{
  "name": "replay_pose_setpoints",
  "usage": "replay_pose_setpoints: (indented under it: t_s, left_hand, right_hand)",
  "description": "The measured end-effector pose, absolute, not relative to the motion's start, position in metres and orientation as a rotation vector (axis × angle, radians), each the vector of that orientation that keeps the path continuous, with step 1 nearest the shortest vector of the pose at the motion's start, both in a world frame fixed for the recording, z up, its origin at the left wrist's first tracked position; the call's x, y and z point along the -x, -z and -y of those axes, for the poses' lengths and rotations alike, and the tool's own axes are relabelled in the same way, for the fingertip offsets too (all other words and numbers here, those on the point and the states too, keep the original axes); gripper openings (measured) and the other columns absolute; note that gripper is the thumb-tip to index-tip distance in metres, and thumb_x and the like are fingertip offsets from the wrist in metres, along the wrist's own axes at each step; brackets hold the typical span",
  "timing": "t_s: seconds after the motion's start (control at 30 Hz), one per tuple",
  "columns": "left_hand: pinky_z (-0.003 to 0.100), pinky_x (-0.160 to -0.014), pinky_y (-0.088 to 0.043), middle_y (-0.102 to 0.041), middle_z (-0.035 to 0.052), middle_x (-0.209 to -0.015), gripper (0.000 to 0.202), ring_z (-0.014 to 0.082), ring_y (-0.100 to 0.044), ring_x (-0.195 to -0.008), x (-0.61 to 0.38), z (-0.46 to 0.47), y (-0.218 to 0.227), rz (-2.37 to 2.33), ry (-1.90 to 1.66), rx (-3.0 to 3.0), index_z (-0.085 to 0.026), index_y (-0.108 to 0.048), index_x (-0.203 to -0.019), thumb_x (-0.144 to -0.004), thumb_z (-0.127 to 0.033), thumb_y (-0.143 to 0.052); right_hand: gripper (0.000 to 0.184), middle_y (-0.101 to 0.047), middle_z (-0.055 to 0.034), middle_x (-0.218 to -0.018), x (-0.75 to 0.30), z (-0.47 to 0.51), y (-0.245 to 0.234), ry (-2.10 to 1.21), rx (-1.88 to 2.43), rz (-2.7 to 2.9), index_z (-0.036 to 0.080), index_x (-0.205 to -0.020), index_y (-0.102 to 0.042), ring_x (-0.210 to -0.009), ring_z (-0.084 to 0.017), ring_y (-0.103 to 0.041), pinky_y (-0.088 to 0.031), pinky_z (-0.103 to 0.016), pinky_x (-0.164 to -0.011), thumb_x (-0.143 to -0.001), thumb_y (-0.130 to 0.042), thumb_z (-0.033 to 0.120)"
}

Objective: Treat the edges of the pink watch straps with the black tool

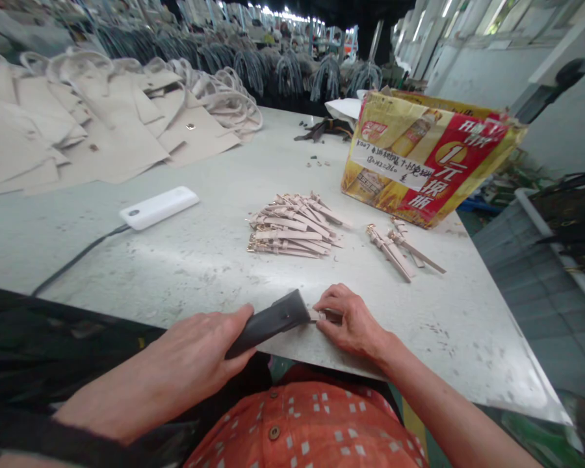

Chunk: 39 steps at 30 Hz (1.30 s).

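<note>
My left hand (214, 338) is wrapped round a dark grey, bar-shaped handheld tool (277, 322). Its broad end lies right by the fingers of my right hand (353, 322), near the front edge of the table. Those fingers are closed on a small beige strap (316, 316), of which only a short piece shows; the rest is hidden under the hand and behind the tool. Beyond my hands lies a pile of beige straps (292, 224) with gold-coloured metal ends. A few more straps (392, 253) lie apart to the right.
A yellow and red cardboard box (419, 162) stands at the table's right side. On the left lies a white device (160, 207) with a dark cable. Many beige bag pieces (112, 123) with handles cover the back left. A grey bin (531, 286) stands beyond the right edge.
</note>
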<state>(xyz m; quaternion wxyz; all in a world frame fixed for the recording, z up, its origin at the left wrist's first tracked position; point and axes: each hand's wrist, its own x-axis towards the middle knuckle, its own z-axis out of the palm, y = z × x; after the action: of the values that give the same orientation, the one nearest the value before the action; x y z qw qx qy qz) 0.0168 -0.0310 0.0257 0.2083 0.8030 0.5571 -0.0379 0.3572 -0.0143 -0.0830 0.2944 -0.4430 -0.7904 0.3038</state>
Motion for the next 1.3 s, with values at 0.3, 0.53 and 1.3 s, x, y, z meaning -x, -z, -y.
replay_pose_setpoints:
  t_s: [0.3,0.53,1.3]
  left_hand:
    - [0.045,-0.091,-0.065,-0.096,0.0119,-0.103,0.037,0.0396,-0.093,-0.099,-0.017,0.020,-0.030,-1.537,0.163,-2.121,-0.031,-0.085,-0.121,-0.103,-0.057,-0.065]
    - [0.045,-0.086,-0.064,-0.096,0.0100,-0.096,0.036,0.0386,-0.091,-0.093,-0.002,0.028,-0.042,-1.577,0.185,-2.035,-0.032,-0.082,-0.111,-0.097,-0.060,-0.064]
    - [0.046,-0.089,-0.066,-0.098,0.0114,-0.105,0.042,0.0410,-0.094,-0.100,0.012,0.038,-0.039,-1.608,0.141,-1.960,-0.032,-0.084,-0.109,-0.092,-0.067,-0.067]
  right_hand:
    - [0.021,-0.085,-0.0069,-0.110,-0.355,0.012,0.079,-0.822,1.236,2.090,0.024,-0.107,-0.093,-0.109,-0.029,-0.076,-0.062,-0.043,-0.103,-0.094,-0.096,0.008]
    - [0.014,-0.085,-0.0062,-0.108,-0.351,0.011,0.078,-0.836,1.248,2.087,0.025,-0.110,-0.095,-0.106,-0.028,-0.075,-0.061,-0.041,-0.100,-0.099,-0.097,0.014]
    - [0.019,-0.088,-0.0126,-0.115,-0.348,0.023,0.081,-0.503,1.044,2.333,0.026,-0.108,-0.094,-0.110,-0.030,-0.076,-0.066,-0.045,-0.100,-0.124,-0.085,0.020]
